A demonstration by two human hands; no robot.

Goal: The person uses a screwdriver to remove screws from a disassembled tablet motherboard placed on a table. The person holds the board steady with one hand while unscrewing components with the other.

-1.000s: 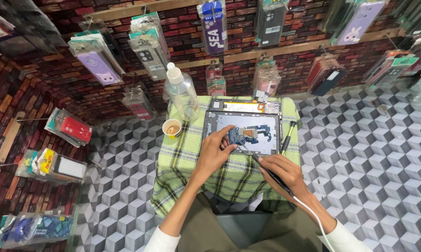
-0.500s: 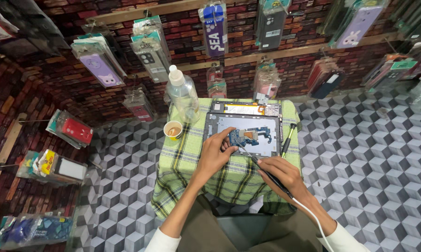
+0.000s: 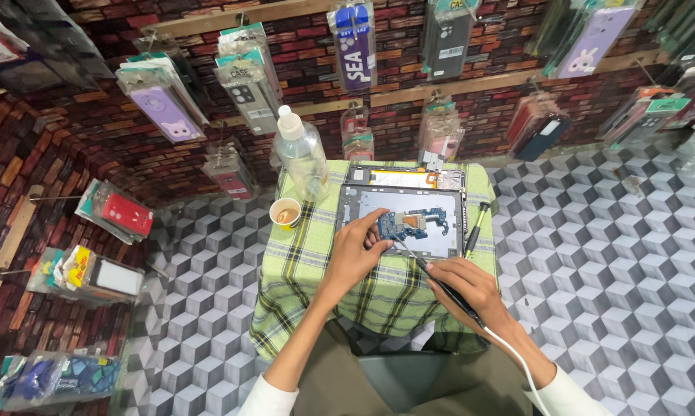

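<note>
An opened tablet (image 3: 432, 231) lies back-up on a small table with a green plaid cloth (image 3: 317, 270). Its blue circuit board (image 3: 413, 223) shows in the middle. My left hand (image 3: 355, 254) rests on the tablet's left part, its fingertips touching the board's left edge. My right hand (image 3: 471, 289) grips a black pen-shaped soldering iron (image 3: 440, 285) with a white cable; its tip reaches the board from the lower right.
A clear plastic bottle (image 3: 301, 158) and a small paper cup (image 3: 287, 213) stand at the table's far left. A second opened device part (image 3: 405, 177) lies behind the tablet, a screwdriver (image 3: 477, 227) to its right. Packaged phone cases hang on the brick-pattern wall.
The iron's tip has moved closer onto the board. My left hand stays on the tablet. The view has shifted slightly.
</note>
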